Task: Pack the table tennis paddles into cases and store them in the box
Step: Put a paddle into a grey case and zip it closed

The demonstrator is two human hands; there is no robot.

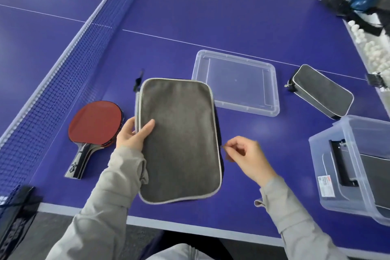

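With one case already in the clear box [350,167], your left hand [132,133] grips the grey case [179,139], your right hand [245,154] pinches its zipper pull, and the red paddles [95,123] remain unpacked.

Grey case [179,139] flat on table, red paddles [95,124] stacked left, clear box [354,167] right

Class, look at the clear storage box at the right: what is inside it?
Inside the clear box, a dark grey case with a black edge strip shows through the wall. Whether more cases lie beneath it, or a paddle is inside it, cannot be seen.
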